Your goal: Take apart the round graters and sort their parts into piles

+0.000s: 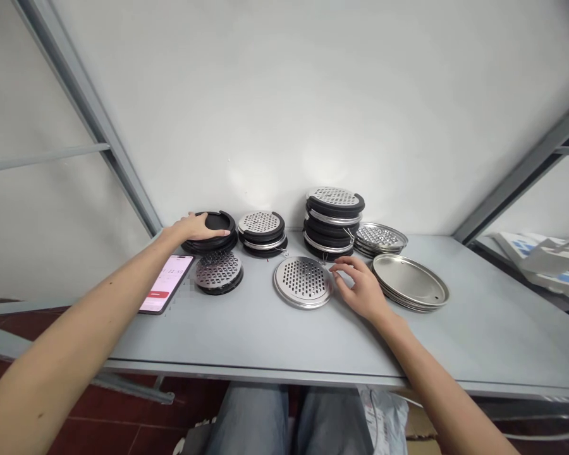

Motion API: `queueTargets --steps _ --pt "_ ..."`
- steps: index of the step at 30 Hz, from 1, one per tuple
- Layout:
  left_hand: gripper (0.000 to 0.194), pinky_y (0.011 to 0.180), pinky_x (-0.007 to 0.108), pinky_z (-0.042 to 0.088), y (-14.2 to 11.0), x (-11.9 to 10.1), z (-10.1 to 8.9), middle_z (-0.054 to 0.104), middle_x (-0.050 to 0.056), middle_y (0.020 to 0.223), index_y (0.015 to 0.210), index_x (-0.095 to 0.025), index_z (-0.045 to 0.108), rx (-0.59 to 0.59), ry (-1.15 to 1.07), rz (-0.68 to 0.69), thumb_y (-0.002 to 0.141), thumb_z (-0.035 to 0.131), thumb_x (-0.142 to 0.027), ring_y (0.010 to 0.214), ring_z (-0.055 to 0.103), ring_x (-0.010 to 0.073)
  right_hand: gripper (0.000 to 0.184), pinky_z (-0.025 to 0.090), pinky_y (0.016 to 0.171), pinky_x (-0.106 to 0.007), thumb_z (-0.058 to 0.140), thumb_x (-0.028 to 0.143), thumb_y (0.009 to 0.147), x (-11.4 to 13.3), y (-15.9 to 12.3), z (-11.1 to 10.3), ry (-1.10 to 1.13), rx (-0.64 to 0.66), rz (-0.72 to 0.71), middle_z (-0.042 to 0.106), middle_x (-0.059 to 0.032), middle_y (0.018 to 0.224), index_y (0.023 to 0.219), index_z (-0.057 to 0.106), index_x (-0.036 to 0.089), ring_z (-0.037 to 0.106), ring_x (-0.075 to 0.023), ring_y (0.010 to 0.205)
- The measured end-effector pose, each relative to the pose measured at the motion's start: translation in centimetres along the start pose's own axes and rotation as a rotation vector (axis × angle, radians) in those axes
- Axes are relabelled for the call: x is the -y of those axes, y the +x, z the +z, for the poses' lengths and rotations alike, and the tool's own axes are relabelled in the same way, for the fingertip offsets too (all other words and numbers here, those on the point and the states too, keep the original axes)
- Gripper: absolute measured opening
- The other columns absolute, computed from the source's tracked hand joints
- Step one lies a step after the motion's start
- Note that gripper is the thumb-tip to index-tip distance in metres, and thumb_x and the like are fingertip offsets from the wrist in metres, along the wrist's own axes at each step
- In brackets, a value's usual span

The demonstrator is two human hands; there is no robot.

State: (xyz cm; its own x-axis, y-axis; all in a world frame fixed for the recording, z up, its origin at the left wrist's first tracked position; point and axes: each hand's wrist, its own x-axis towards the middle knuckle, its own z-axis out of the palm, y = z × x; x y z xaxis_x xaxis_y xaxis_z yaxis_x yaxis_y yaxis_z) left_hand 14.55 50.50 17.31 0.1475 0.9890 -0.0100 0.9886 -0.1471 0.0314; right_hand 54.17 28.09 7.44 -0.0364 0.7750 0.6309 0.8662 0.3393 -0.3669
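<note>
My left hand (196, 226) is closed on the top black round holder (219, 221) of a stack at the back left, its thumb over the rim and the other fingers partly hidden behind. My right hand (355, 284) is loosely curled, with a gap between thumb and fingers, at the right edge of a round metal grater plate (303, 280) on a silvery ring. Close to those fingertips is a small wire clasp (325, 258). Nearer than the black stack lies a small pile of loose perforated grater discs (218, 272).
Assembled graters with black rims stand in a short stack (262, 224) and a taller stack (335, 197) by the wall. To the right are grater plates in metal rims (382, 236) and shallow metal lids (410, 279). A lit phone (167, 284) lies left on the grey table (246, 338).
</note>
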Motion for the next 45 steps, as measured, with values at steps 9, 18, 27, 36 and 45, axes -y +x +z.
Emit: queueTargets --steps 9,18,27,36,45 --pt "0.114 0.106 0.05 0.029 -2.7 1.7 0.5 0.024 0.017 0.155 0.148 -0.025 0.031 0.064 0.078 0.115 0.056 0.047 -0.091 0.137 0.026 0.0468 0.017 0.049 0.091 -0.042 0.051 0.027 0.086 0.1 0.0 0.0 0.007 0.007 0.005 0.06 -0.0084 0.11 0.095 0.066 0.022 0.06 -0.0252 0.103" --pt "0.098 0.11 0.04 0.026 -3.5 2.2 0.8 0.037 0.015 0.15 0.147 -0.022 0.035 0.021 0.056 0.222 0.069 0.048 -0.08 0.141 0.026 0.0368 0.02 0.049 0.091 -0.041 0.05 0.027 0.087 0.4 0.1 -0.1 -0.001 0.034 0.022 0.06 -0.0089 0.111 0.095 0.066 0.021 0.06 -0.0244 0.103" --pt "0.101 0.106 0.049 0.03 -2.3 2.3 1.0 0.042 0.015 0.146 0.139 -0.023 0.048 -0.106 -0.066 0.153 0.057 0.06 -0.081 0.135 0.033 0.0424 0.02 0.048 0.092 -0.04 0.049 0.027 0.087 0.3 0.1 -0.1 -0.009 0.051 0.028 0.06 -0.0085 0.111 0.094 0.066 0.021 0.059 -0.0235 0.104" --pt "0.05 0.099 0.032 0.043 1.4 4.7 1.3 0.061 0.014 0.128 0.128 -0.01 0.057 -0.292 -0.439 -0.084 0.091 0.04 -0.039 0.118 0.057 0.0262 0.015 0.05 0.087 -0.036 0.054 0.018 0.087 2.3 1.1 -0.4 0.19 -0.133 -0.128 0.065 -0.0075 0.1 0.096 0.066 0.02 0.061 -0.0201 0.096" --pt "0.046 0.106 0.032 0.038 1.8 5.4 3.6 0.057 0.013 0.134 0.13 -0.009 0.056 -0.315 -0.521 -0.06 0.091 0.04 -0.029 0.124 0.053 0.0244 0.029 0.046 0.096 -0.033 0.047 0.021 0.092 15.5 12.2 6.9 0.132 0.185 -0.404 0.062 -0.0082 0.119 0.118 0.06 0.018 0.057 -0.0199 0.11"
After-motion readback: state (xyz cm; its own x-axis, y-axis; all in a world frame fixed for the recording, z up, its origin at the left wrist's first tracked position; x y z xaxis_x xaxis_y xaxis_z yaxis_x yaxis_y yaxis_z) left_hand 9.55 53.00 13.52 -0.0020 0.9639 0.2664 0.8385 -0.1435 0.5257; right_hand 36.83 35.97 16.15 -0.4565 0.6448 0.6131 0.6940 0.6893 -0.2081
